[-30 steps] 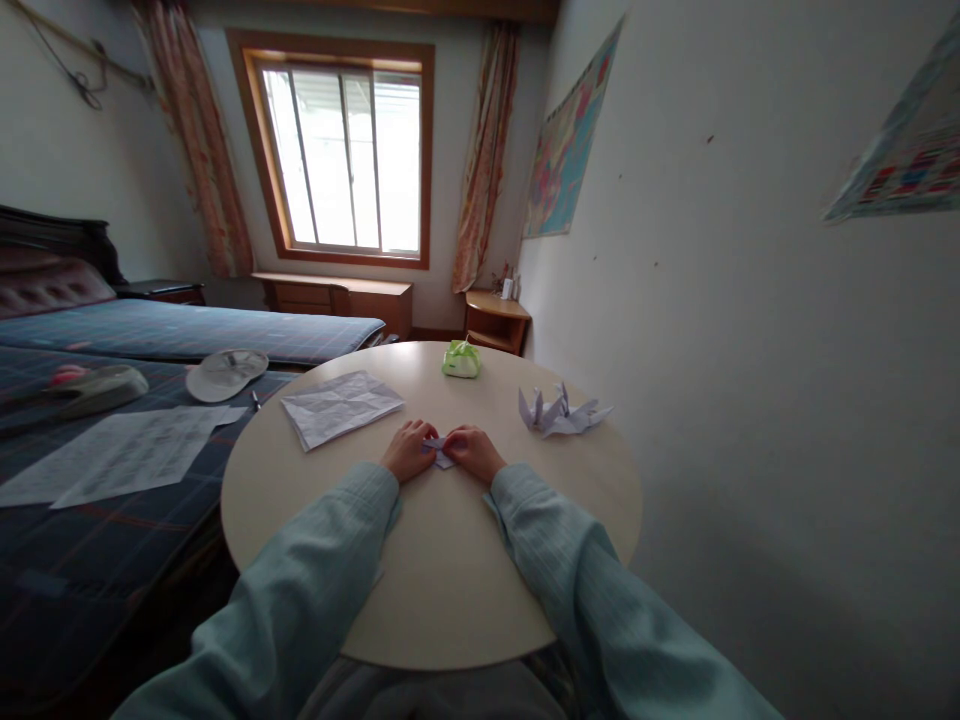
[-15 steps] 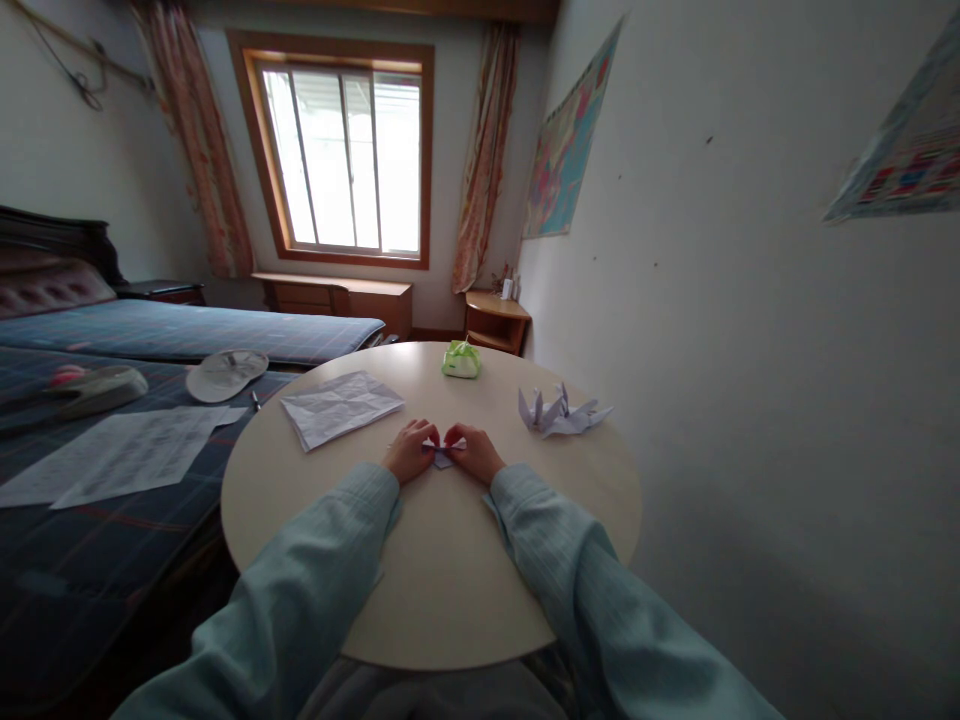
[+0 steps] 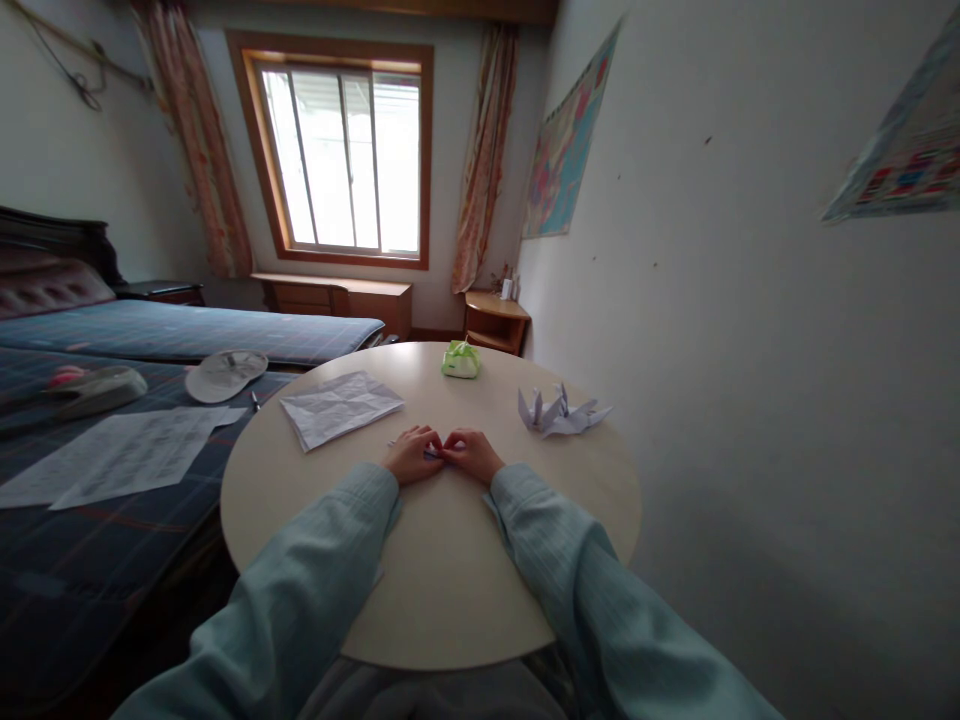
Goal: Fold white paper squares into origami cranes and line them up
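Small folded paper (image 3: 432, 454) pinched between left hand (image 3: 414, 456) and right hand (image 3: 472, 456)

Along the right, a broad white wall (image 3: 750, 360). Along the left, two beds: a near bed (image 3: 97, 570) in dark plaid, and beyond it a far bed (image 3: 225, 330) in paler blue plaid. In the middle, a round cream surface (image 3: 450, 570), crossed at the near side by two light blue-green sleeves (image 3: 300, 560). Straight ahead, a wood-framed window (image 3: 337, 150) between patterned curtains (image 3: 484, 160). Below the window, a low wooden drawer unit (image 3: 379, 300). On the wall, a map (image 3: 574, 140). In the far corner, a wooden corner cabinet (image 3: 495, 308), open-fronted, with a dark shelf space inside, too dim to read, and small white items (image 3: 508, 288) on top.

On the near bed, printed sheets (image 3: 124, 460), a pale cap (image 3: 226, 375) and a slim pen (image 3: 256, 401). On the surface, left, creased paper sheets (image 3: 341, 408), lying flat; right, folded paper cranes (image 3: 562, 412), wings up, close together. Near the far rim, a green-and-white soft tissue pack (image 3: 461, 360), upright and gathered at the top; cannot tell how full.

At the centre of the surface, both hands nearly closed, fingertips meeting, with hold of the small folded paper, mostly hidden under fingers.
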Demonstrator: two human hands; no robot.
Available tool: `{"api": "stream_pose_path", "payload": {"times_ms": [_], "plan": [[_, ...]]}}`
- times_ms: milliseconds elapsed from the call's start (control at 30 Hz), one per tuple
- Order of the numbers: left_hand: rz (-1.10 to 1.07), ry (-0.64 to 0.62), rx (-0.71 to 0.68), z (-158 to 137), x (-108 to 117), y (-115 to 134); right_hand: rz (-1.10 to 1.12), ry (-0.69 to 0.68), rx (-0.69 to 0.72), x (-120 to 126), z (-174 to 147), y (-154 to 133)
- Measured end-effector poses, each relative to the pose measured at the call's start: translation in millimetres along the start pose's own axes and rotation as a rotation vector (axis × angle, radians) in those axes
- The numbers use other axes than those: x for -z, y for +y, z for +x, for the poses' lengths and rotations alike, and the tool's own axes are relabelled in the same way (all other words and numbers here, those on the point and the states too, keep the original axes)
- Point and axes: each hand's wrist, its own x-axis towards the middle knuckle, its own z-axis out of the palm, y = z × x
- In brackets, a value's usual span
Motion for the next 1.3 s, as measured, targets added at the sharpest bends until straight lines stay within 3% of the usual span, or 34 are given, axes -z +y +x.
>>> {"api": "stream_pose_path", "payload": {"times_ms": [267,633,900,1000,1100,1200,1300], "plan": [[-0.038,-0.029,-0.008,2,1,-1,0.0,0.019,-0.016,-2,0,2],[0.203,-0.111,-0.081,2,10,12,-0.012,0.064,-0.012,-4,0,4],[0.222,-0.096,0.031,1,11,14,-0.063,0.168,-0.024,-2,0,6],[0.143,0.018,0.136,1,10,10,-0.071,0.249,-0.092,0,2,8],[-0.082,0.309,0.266,5,9,4,-0.036,0.257,-0.135,0,3,8],[-0.501,0.552,0.457,11,9,0,-0.003,0.182,-0.138,0,2,5],[-0.965,0.629,0.571,14,10,-2,-0.01,0.092,-0.127,-1,0,2]]}}
